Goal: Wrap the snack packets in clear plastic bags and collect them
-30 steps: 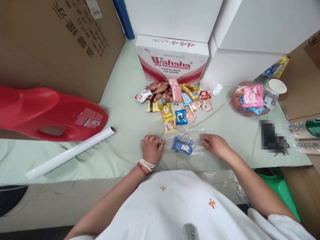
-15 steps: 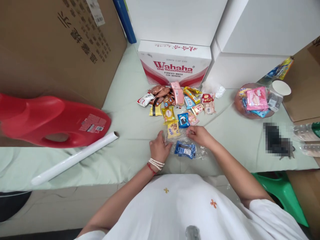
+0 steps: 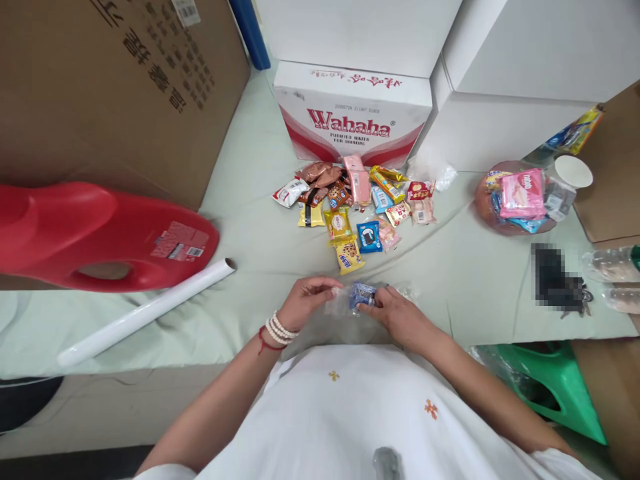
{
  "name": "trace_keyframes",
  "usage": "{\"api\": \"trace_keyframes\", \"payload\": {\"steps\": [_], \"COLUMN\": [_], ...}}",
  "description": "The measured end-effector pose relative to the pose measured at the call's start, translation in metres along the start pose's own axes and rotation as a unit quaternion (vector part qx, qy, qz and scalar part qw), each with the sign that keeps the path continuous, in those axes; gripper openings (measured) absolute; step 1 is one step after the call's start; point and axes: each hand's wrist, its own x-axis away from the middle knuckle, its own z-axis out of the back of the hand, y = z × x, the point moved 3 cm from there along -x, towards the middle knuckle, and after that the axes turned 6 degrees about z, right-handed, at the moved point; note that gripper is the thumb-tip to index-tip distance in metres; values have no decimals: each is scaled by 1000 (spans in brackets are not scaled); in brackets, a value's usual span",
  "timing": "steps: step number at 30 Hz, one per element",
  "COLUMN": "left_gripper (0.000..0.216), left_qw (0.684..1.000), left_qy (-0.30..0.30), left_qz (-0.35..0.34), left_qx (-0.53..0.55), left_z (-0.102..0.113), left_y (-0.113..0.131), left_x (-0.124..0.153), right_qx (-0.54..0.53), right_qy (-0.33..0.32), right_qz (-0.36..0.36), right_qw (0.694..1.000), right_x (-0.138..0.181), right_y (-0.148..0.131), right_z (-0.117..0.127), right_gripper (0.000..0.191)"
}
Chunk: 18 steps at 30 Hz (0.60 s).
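Note:
Near the table's front edge, my left hand (image 3: 306,301) pinches the edge of a clear plastic bag (image 3: 337,304) between thumb and fingers. Just to its right, my right hand (image 3: 400,313) grips a blue snack packet (image 3: 361,295), its fingers closed over the packet's right side. More crinkled clear plastic shows behind the right hand; whether the packet lies inside the bag I cannot tell. Beyond both hands lies a pile of wrapped snacks, with a yellow cookie packet (image 3: 349,256) nearest and a brighter blue packet (image 3: 370,237) behind it.
A Wahaha carton (image 3: 353,127) stands behind the pile. To the left are a red jug (image 3: 115,227) and a white roll (image 3: 150,313). On the right sit a bowl of snacks (image 3: 485,207), a paper cup (image 3: 574,172) and a blurred dark object with keys. A green stool (image 3: 565,387) stands below.
My left hand has moved back from beside the yellow cookie packet and taken the clear bag. My right hand has come nearer to me and closed on the blue packet, which has shifted slightly.

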Motion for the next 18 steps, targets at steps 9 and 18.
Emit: {"api": "trace_keyframes", "payload": {"steps": [9,18], "left_gripper": [33,46], "left_qw": [940,871], "left_qy": [19,151], "left_qz": [-139,-139], "left_qx": [-312,-447], "left_z": [-86,-94], "left_y": [16,15], "left_x": [-13,-2], "right_qx": [-240,-58], "right_qy": [219,282], "right_qz": [-61,-260], "right_qw": [944,922], "right_x": [30,52], "right_y": [19,37], "right_z": [7,-12], "right_gripper": [32,13]}}
